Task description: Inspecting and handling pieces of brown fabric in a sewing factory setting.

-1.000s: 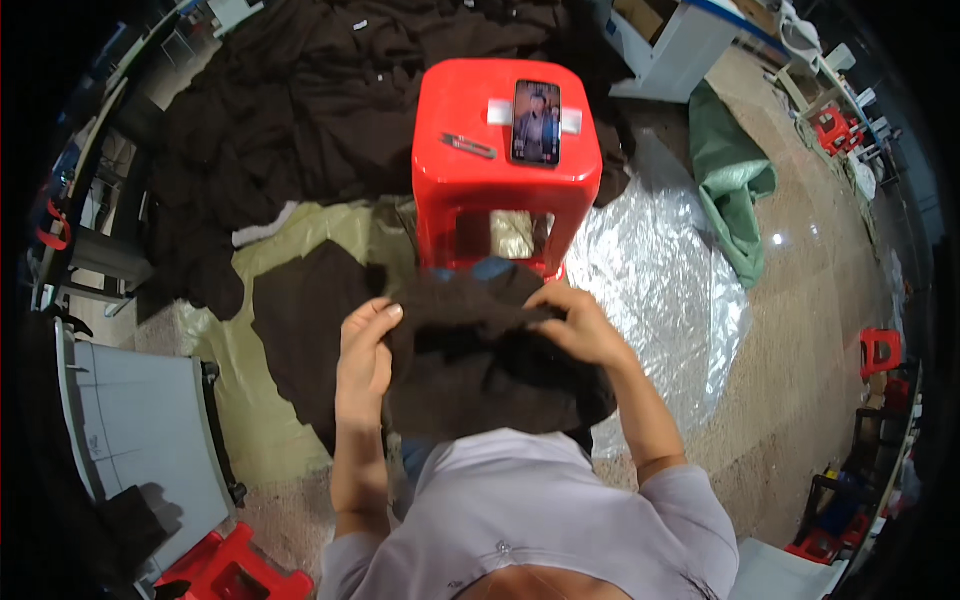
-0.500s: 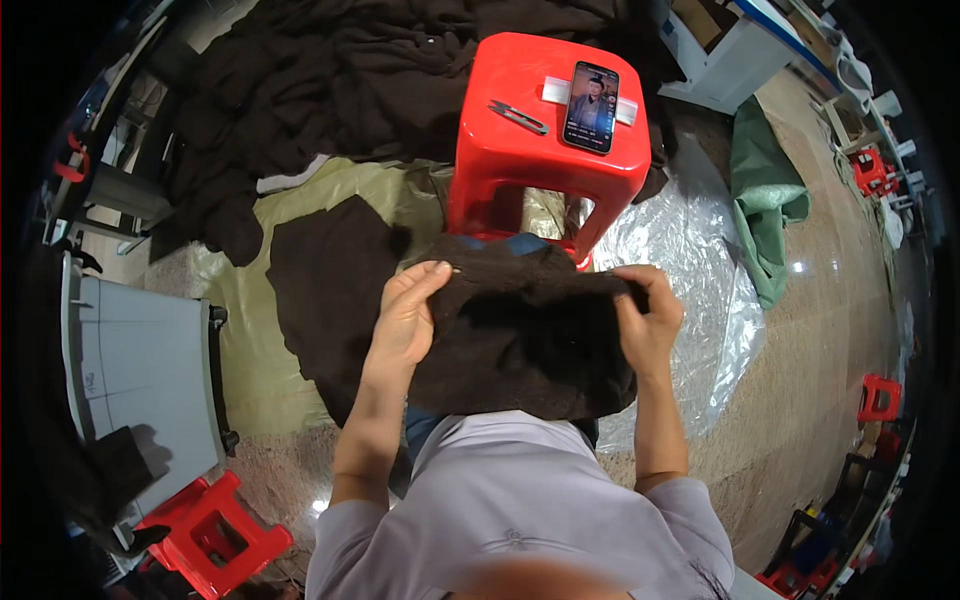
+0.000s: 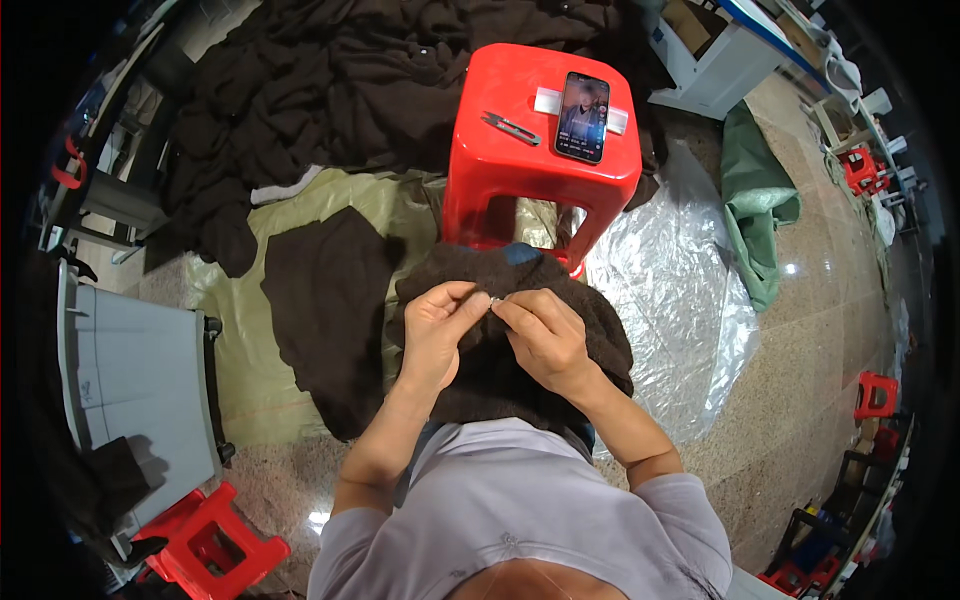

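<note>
Head view: thumb and index finger of the left hand are pinched closed, those of the right hand likewise, tips nearly meeting over a tiny bright item, apparently held between them; too small to identify. Directly beneath, bunched across the lap, dark brown cloth. Judged light, soft and limp, neither slippery nor fragile; it would sag between holds, so best taken by an edge or gathered fold, one pinch each side. Just beyond, red stool, bearing thread snips and a lit phone. To the left, a flat brown piece lies on yellowish sheeting. Containers: grey wheeled bin farther left, dark cloth against its near end, interior not visible. Green sack, right, slumped, contents hidden. Upper right, white cabinet holds something brown, perhaps cardboard.
</note>
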Demonstrator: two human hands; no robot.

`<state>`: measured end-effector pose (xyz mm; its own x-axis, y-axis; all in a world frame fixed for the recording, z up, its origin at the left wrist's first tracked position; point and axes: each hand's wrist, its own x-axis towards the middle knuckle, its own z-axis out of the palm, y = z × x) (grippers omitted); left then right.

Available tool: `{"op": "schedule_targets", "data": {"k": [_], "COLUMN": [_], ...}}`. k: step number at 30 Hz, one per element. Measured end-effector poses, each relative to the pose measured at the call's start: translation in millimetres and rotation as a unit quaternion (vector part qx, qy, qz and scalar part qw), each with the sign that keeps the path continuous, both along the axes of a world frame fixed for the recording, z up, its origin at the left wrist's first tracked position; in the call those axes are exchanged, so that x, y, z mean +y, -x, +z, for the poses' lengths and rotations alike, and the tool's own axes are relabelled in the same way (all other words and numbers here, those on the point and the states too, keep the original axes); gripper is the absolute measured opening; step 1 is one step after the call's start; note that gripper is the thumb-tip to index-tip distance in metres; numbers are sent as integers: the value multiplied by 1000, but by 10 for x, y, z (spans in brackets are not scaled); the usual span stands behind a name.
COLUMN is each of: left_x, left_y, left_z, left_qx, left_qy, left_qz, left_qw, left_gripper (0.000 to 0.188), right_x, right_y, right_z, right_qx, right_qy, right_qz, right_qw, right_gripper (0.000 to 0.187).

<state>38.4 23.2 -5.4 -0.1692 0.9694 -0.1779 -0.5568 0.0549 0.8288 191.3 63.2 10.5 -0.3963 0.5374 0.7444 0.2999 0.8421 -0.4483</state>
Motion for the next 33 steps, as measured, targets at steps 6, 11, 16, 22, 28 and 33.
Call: {"op": "schedule_targets", "data": {"k": [6, 11, 16, 22, 28, 33], "left_x": [-94, -156, -193, -297, -167, -221], "left_y": [150, 267, 183, -122, -41, 402], "left_z": [11, 12, -15, -83, -41, -332], "left_qx": [245, 282, 299, 348, 395, 456], "left_qy": [-34, -87, -92, -107, -131, -60], "left_qz": [-55, -152, -67, 100, -14, -74], "left_qw": [967, 943, 947, 926, 909, 885], "left_gripper": [16, 14, 13, 8, 29, 17], "right_x": [14, 161, 2, -232, -162, -2], "right_y": [-129, -197, -127, 79, -16, -358], "right_z": [88, 72, 1, -155, -168, -187], "right_qx": [-27, -90, -79, 38, -37, 43], "right_qy": [211, 396, 384, 198, 142, 310], "right_qz": [60, 240, 198, -26, -34, -67], "right_qw": [975, 882, 898, 979, 989, 947], "right_gripper": [37, 20, 13, 16, 20, 14]}}
